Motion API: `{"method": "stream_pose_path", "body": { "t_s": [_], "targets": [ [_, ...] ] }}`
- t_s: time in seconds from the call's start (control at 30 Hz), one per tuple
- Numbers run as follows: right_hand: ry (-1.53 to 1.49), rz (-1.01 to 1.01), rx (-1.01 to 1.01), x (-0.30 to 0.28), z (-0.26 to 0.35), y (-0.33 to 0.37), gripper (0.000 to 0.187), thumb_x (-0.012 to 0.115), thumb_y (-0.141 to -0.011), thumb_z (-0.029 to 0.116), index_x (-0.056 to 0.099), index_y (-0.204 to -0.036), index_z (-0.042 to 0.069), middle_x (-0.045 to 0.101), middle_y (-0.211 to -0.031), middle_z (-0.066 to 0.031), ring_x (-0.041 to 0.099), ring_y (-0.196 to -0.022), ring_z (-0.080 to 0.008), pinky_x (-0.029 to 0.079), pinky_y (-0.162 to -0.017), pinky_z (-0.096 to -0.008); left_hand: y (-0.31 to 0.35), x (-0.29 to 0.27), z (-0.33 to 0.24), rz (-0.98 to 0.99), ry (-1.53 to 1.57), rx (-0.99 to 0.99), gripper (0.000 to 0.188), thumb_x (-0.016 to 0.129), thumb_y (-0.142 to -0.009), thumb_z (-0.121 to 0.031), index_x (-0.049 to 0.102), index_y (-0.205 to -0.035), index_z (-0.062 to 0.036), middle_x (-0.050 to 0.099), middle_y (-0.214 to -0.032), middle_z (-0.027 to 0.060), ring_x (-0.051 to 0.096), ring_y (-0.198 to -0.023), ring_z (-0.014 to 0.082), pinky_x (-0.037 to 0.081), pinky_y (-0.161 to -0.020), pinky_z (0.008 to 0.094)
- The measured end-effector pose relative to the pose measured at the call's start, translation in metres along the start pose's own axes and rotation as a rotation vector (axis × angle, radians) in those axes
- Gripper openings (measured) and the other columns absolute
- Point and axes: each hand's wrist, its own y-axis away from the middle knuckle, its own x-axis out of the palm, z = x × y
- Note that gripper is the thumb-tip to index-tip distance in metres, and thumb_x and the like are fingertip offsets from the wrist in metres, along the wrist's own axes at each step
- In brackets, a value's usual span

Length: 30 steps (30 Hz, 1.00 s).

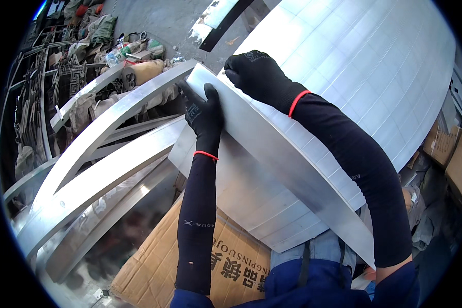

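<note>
A long, curved silver metal bar (292, 167) slants from the upper middle down to the lower right, over the edge of a large panel of pale metal strips (344, 66). Near its upper end, my left hand (206, 114), in a black glove, rests against the bar with thumb and forefinger spread apart. My right hand (259, 77), gloved too, is closed in a fist just beyond the bar, above the panel's far-left edge. Whatever its fingers may hold is hidden.
Several curved metal frames (102, 179) lie at left. A flattened cardboard box (149, 246) is below the panel, by my legs. Scrap, sacks and a plastic bottle (113, 57) clutter the floor at far left. More cartons (443, 143) stand at right.
</note>
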Motion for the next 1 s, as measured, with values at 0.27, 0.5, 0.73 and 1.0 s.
{"method": "stream_pose_path", "body": {
  "t_s": [0.27,0.5,0.73,1.0],
  "targets": [
    [0.045,0.055,-0.003,0.012,0.003,-0.002,0.014,0.063,-0.084,0.018,0.066,-0.087,0.005,0.066,-0.074,-0.0141,0.064,-0.076,-0.0310,0.051,-0.071,-0.0414,0.001,-0.002,0.001,0.023,-0.012,-0.026,0.077,0.045,-0.091,-0.046,0.018,-0.147,0.0008,0.055,-0.116,0.0309,0.060,-0.100,0.0428,0.045,-0.088,0.0478],
    [0.038,0.156,-0.044,0.002,-0.001,0.005,0.016,0.062,-0.082,0.015,0.070,-0.094,0.008,0.068,-0.078,-0.0134,0.065,-0.077,-0.0297,0.052,-0.074,-0.0392,0.001,-0.003,-0.001,0.035,-0.020,-0.020,0.076,0.045,-0.092,-0.044,0.017,-0.147,0.0016,0.054,-0.119,0.0319,0.059,-0.103,0.0434,0.044,-0.090,0.0478],
    [0.100,0.241,-0.220,-0.044,0.001,0.060,0.013,0.061,-0.085,0.009,0.070,-0.095,0.008,0.067,-0.078,-0.0102,0.065,-0.073,-0.0262,0.053,-0.071,-0.0367,0.000,-0.004,0.000,0.143,0.043,-0.111,0.078,0.041,-0.094,-0.049,0.016,-0.148,0.0015,0.037,-0.142,0.0314,0.045,-0.125,0.0430,0.036,-0.102,0.0446],
    [0.146,0.097,0.506,-0.223,0.048,0.243,0.009,0.056,-0.079,-0.002,0.056,-0.088,0.001,0.054,-0.076,-0.0089,0.053,-0.062,-0.0177,0.043,-0.060,-0.0284,0.001,-0.007,0.002,0.088,0.208,-0.097,0.081,0.053,-0.092,-0.047,0.021,-0.147,0.0024,0.038,-0.141,0.0284,0.045,-0.126,0.0377,0.037,-0.103,0.0414]
  ]
}}
